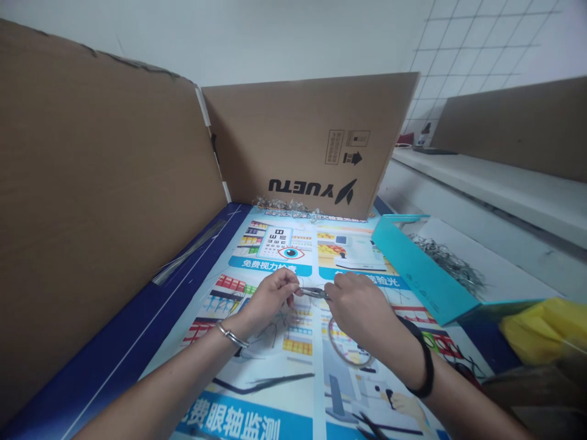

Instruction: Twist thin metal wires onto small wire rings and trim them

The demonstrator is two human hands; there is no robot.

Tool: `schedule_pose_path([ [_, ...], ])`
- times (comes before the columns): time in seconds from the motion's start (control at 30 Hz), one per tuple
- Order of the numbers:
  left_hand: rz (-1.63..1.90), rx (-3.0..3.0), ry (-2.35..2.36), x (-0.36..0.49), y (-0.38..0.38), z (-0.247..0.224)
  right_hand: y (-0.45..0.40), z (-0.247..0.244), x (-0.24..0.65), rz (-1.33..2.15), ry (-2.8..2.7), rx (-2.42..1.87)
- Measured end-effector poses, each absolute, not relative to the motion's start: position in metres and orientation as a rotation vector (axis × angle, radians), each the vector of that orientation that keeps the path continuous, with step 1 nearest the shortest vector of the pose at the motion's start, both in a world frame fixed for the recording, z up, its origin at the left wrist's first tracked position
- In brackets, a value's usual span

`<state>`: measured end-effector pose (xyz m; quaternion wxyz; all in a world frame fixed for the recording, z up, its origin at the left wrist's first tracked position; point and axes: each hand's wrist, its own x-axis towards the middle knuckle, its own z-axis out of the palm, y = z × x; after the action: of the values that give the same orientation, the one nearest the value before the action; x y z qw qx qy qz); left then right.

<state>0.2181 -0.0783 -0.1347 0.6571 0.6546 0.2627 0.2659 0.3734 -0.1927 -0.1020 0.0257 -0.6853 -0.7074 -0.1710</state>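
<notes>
Over the middle of the printed table sheet, my right hand (360, 302) is wrapped round small pliers (313, 293), and their jaws point left. The fingertips of my left hand (274, 292) are pinched together at the tip of the jaws, on what looks like a thin wire; its exact shape is too fine to make out. The pliers' handles are hidden inside my right hand. Below my right hand lies a loose ring of wire (332, 342). A bundle of dark wires (275, 381) rests closer to me, below my left hand.
Cardboard panels (275, 140) stand at the back and left. A turquoise box (419, 275) holding tangled wire (447, 263) is at right, near a yellow bag (545, 330). Straight wires (190, 249) lie left; small clear pieces (287, 205) lie at the back. A dark pointed tool (370, 426) is in front.
</notes>
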Motion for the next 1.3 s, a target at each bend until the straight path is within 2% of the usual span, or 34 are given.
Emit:
schedule_pose_path([
  [0.63,0.631,1.590,0.585,0.220,-0.078,-0.137,-0.194,-0.104,0.364,-0.707,-2.155,-2.093],
  [1.3,0.534,1.835,0.603,0.214,-0.077,-0.128,-0.188,-0.108,0.370,-0.567,-2.176,-2.088],
])
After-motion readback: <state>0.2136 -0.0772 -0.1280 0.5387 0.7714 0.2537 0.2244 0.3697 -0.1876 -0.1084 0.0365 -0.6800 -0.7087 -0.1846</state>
